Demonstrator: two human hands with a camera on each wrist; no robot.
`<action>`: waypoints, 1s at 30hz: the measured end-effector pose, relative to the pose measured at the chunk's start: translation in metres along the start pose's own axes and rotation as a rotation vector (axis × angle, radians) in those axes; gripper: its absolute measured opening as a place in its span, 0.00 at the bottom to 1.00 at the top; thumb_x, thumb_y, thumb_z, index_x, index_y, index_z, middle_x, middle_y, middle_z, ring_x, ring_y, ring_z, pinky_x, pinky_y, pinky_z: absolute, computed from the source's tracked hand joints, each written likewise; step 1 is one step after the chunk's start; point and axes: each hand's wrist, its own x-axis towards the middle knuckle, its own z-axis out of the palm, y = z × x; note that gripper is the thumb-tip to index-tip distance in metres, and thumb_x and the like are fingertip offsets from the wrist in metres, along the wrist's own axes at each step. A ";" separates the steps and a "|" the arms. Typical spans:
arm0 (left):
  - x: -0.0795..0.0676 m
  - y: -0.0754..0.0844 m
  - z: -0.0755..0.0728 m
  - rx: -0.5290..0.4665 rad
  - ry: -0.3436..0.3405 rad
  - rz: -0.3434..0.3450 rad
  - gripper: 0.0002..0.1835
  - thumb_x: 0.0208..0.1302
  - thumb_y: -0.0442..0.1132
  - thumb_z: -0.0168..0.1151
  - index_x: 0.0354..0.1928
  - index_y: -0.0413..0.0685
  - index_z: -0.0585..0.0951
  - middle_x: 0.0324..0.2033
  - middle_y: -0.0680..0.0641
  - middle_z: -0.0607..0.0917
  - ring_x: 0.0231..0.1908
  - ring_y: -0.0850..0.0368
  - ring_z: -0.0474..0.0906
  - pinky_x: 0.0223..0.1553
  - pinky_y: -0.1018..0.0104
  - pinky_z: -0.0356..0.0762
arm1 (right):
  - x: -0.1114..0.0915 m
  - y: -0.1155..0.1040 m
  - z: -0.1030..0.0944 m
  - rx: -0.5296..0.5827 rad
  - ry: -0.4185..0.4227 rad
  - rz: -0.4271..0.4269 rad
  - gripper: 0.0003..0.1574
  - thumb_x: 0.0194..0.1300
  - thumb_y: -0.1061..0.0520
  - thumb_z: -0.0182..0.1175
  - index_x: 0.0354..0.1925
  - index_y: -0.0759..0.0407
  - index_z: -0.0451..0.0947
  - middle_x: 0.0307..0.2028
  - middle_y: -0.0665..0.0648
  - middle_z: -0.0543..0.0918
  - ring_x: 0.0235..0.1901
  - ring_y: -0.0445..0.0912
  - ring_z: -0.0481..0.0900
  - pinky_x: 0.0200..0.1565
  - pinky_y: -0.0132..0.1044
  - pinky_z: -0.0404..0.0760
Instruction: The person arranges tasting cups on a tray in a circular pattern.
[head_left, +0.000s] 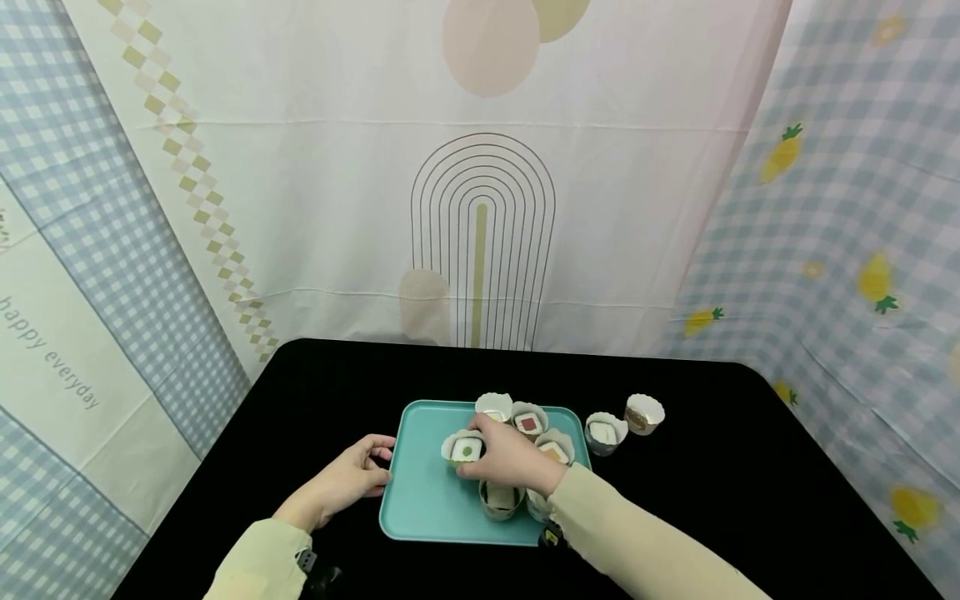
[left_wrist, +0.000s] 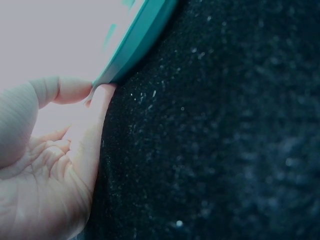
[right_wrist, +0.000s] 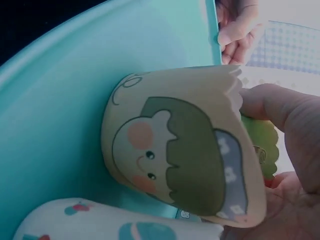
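Note:
My left hand [head_left: 345, 479] pinches the left rim of a teal tray [head_left: 423, 500] between thumb and finger; the left wrist view shows the tray edge [left_wrist: 127, 52] between them. My right hand [head_left: 513, 454] reaches over the tray and holds a paper baking cup [head_left: 450, 450] with a white square topped by a green dot inside. In the right wrist view its green scalloped rim [right_wrist: 267, 145] shows by the fingers. Nearest that camera is a beige cup [right_wrist: 150, 145] with a cartoon face. Further cups with small squares stand around the hand, one with a red top [head_left: 528, 423].
Right of the tray, two more paper cups stand on the black table: a grey one [head_left: 603, 433] and a brown-and-white one [head_left: 643, 414]. A cup with dark contents [head_left: 501, 500] stands on the tray below my right hand. Printed curtains [head_left: 337, 208] hang behind the table.

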 end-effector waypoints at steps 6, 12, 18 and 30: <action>0.000 0.000 0.000 -0.002 -0.009 0.003 0.29 0.60 0.28 0.60 0.64 0.41 0.68 0.50 0.39 0.70 0.40 0.49 0.74 0.42 0.54 0.82 | -0.001 0.000 0.000 -0.038 -0.018 -0.005 0.29 0.58 0.48 0.69 0.52 0.55 0.70 0.36 0.49 0.76 0.31 0.40 0.74 0.32 0.36 0.76; 0.000 -0.001 0.000 -0.001 -0.008 0.003 0.28 0.60 0.27 0.60 0.64 0.41 0.68 0.50 0.39 0.70 0.40 0.49 0.74 0.42 0.55 0.82 | -0.005 0.003 -0.004 0.004 -0.043 -0.017 0.35 0.60 0.46 0.68 0.60 0.55 0.69 0.52 0.57 0.77 0.43 0.46 0.78 0.40 0.38 0.79; 0.001 -0.001 0.000 0.001 0.000 -0.002 0.28 0.60 0.27 0.60 0.64 0.41 0.68 0.50 0.40 0.70 0.40 0.49 0.74 0.42 0.55 0.82 | -0.006 0.005 -0.006 0.023 -0.082 -0.090 0.29 0.66 0.49 0.63 0.64 0.53 0.72 0.59 0.53 0.75 0.46 0.47 0.77 0.40 0.36 0.78; 0.000 0.000 0.000 0.002 -0.006 0.009 0.28 0.61 0.27 0.59 0.64 0.40 0.68 0.50 0.40 0.70 0.41 0.49 0.73 0.43 0.55 0.82 | -0.012 0.003 -0.005 -0.003 -0.088 -0.062 0.29 0.62 0.46 0.66 0.61 0.48 0.73 0.56 0.49 0.76 0.53 0.44 0.75 0.48 0.37 0.78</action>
